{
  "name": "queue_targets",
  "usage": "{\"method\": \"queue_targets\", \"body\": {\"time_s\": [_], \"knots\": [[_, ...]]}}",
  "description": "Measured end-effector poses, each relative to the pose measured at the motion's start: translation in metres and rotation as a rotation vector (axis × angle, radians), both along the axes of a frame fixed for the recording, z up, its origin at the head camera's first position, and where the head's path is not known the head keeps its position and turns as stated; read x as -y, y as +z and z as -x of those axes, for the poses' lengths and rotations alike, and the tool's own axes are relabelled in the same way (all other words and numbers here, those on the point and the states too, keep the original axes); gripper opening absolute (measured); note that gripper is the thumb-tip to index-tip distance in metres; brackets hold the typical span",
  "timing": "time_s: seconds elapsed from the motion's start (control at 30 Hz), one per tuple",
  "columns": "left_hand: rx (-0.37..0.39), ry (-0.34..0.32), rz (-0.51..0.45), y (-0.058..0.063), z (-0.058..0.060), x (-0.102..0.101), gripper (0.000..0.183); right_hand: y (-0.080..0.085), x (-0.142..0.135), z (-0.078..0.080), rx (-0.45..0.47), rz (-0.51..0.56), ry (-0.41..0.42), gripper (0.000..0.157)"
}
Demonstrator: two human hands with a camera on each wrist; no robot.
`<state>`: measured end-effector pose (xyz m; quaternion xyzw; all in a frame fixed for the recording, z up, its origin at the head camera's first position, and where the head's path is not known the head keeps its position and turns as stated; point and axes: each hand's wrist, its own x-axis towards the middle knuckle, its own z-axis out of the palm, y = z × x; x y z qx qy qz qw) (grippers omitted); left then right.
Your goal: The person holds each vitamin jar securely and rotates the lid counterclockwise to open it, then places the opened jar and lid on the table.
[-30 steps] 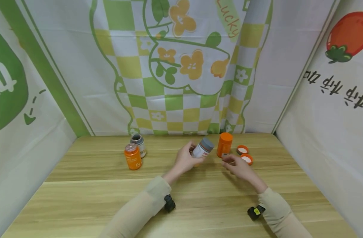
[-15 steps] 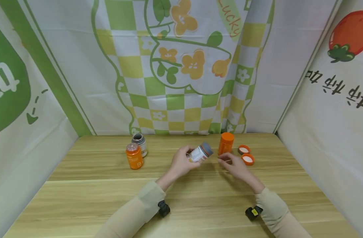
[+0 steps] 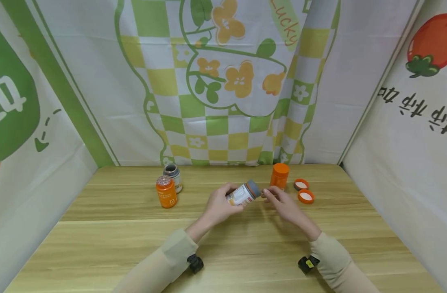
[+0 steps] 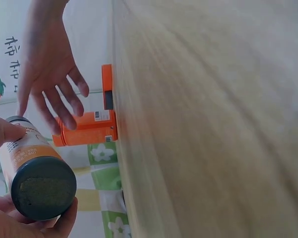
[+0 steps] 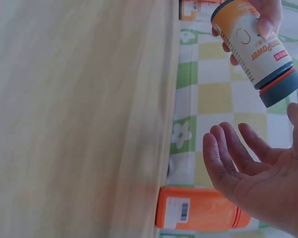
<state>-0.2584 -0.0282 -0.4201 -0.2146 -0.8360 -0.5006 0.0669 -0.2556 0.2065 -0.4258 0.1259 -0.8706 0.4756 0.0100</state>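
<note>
My left hand (image 3: pixel 219 205) grips a white-and-orange labelled pill bottle (image 3: pixel 241 195) around its body, above the wooden table. The bottle is tilted, its grey screw cap (image 5: pixel 280 89) facing right and its dark base (image 4: pixel 43 188) towards the left wrist camera. My right hand (image 3: pixel 283 205) is beside the cap, fingers loosely bent and palm turned towards it. In the right wrist view, a gap shows between the fingers (image 5: pixel 223 148) and the cap, and the thumb tip is close to the cap's edge. Nothing is held in that hand.
Behind my right hand stands a capped orange bottle (image 3: pixel 280 175). Two loose orange-rimmed caps (image 3: pixel 301 184) lie right of it, white insides up. On the left stand an uncapped orange bottle (image 3: pixel 166 193) and an uncapped grey-and-white one (image 3: pixel 176 179). A patterned curtain (image 3: pixel 208 130) hangs behind the table.
My left hand has drawn back left and lower, tilting the bottle further over. My right hand has moved left and slightly up, bringing its fingertips beside the cap.
</note>
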Motion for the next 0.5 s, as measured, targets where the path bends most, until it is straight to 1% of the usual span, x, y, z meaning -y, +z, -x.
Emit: {"method": "queue_targets", "body": {"time_s": [0.07, 0.2, 0.33, 0.5], "knots": [[-0.006, -0.004, 0.004, 0.001, -0.003, 0.002, 0.049, 0.002, 0.004, -0.001, 0.000, 0.001, -0.008, 0.047], [0.001, -0.013, 0.001, 0.001, -0.008, 0.005, 0.047, 0.008, 0.013, -0.004, 0.001, 0.005, 0.005, 0.046], [-0.005, -0.013, 0.002, 0.002, -0.014, 0.008, 0.046, 0.017, 0.022, -0.009, 0.007, 0.030, 0.056, 0.043], [-0.017, -0.018, 0.020, 0.005, -0.020, 0.010, 0.047, 0.025, 0.030, -0.013, -0.014, 0.039, 0.104, 0.039]]}}
